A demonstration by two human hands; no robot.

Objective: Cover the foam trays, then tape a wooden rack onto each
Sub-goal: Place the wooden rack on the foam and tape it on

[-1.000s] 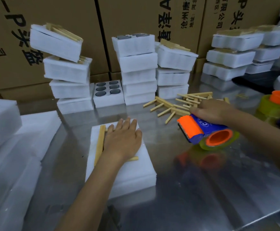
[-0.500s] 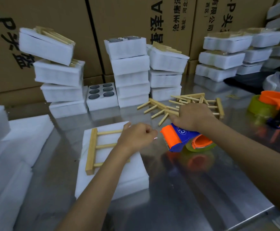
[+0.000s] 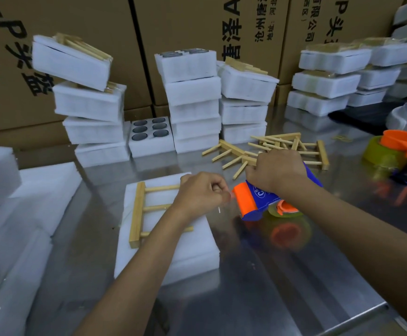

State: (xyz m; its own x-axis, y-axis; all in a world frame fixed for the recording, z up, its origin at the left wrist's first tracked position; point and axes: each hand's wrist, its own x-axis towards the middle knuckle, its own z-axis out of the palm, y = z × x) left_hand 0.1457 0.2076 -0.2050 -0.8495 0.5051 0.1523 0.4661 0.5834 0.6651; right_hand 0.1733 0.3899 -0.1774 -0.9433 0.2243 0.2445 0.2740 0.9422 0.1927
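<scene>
A covered white foam tray (image 3: 192, 253) lies on the steel table in front of me with a wooden rack (image 3: 138, 204) resting flat on its top. My left hand (image 3: 200, 192) hovers over the tray's right edge, its fingers pinched together at the tape end by the dispenser's mouth. My right hand (image 3: 276, 172) grips the handle of a blue and orange tape dispenser (image 3: 253, 201), held just right of the tray above the table. The rack's right side is hidden under my left hand.
Loose wooden racks (image 3: 284, 147) lie in a pile behind the dispenser. Stacks of foam trays (image 3: 192, 100) stand along the cardboard boxes (image 3: 178, 23) at the back; one open tray (image 3: 150, 137) shows six dark holes. Foam sheets (image 3: 15, 214) are at left, a second dispenser (image 3: 401, 154) at right.
My left hand lifted off the rack and moved right to the dispenser's mouth, curling into a pinch. My right hand brought the dispenser left, closer to the tray.
</scene>
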